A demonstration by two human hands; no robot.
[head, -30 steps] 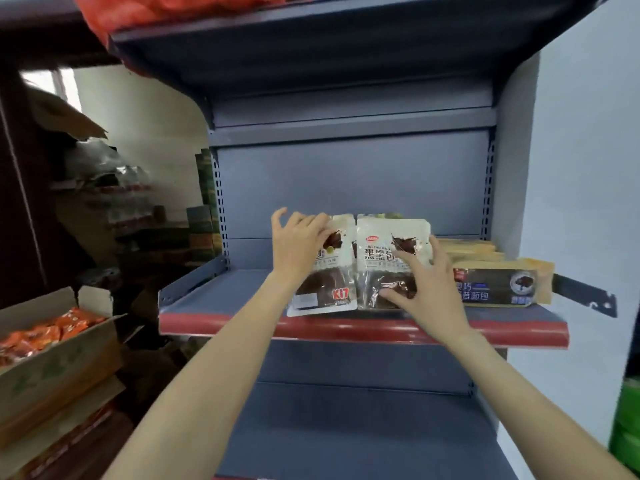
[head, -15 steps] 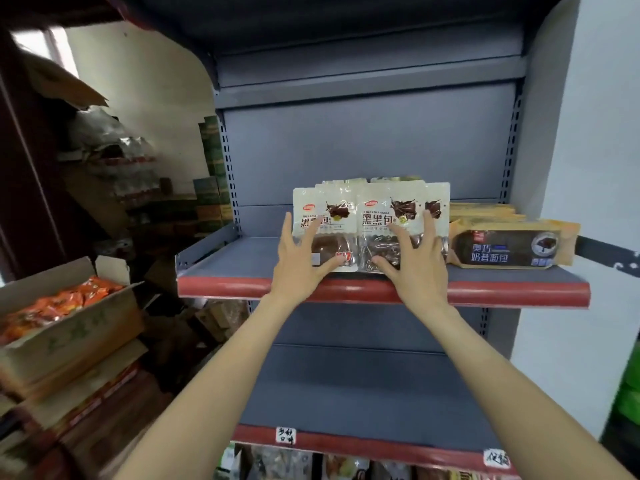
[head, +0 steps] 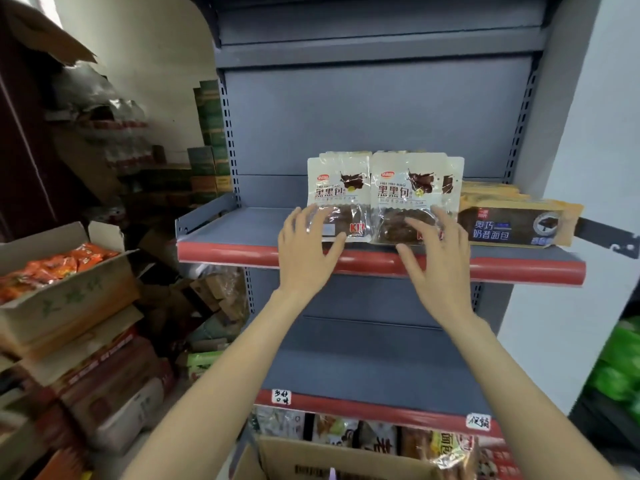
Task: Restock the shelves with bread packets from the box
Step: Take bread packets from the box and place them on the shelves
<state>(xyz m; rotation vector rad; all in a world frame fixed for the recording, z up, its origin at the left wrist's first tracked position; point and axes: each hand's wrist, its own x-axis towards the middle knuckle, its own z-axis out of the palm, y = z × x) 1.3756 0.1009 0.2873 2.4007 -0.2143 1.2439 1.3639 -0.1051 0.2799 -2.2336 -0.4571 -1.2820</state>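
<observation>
Two rows of white bread packets with dark bread stand upright on the grey shelf (head: 242, 226) with a red front edge: the left row (head: 337, 188) and the right row (head: 405, 188). My left hand (head: 306, 251) is spread in front of the left packet's lower edge, fingertips on it. In front of the right packet, my right hand (head: 440, 261) is spread too, fingertips at its lower part. Neither hand grips anything. A cardboard box (head: 332, 459) sits at the bottom edge, its inside hidden.
Flat brown-and-yellow bread packets (head: 512, 226) are stacked right of the white ones. A lower shelf (head: 363, 368) carries handwritten labels, with more packets beneath. At left, an open carton (head: 79, 296) of orange packets rests on stacked boxes. A white wall is at right.
The view has tilted down, bringing the lower shelf and the box into sight. Both hands slid down from the packet faces to their lower edges, and the packets now stand straighter.
</observation>
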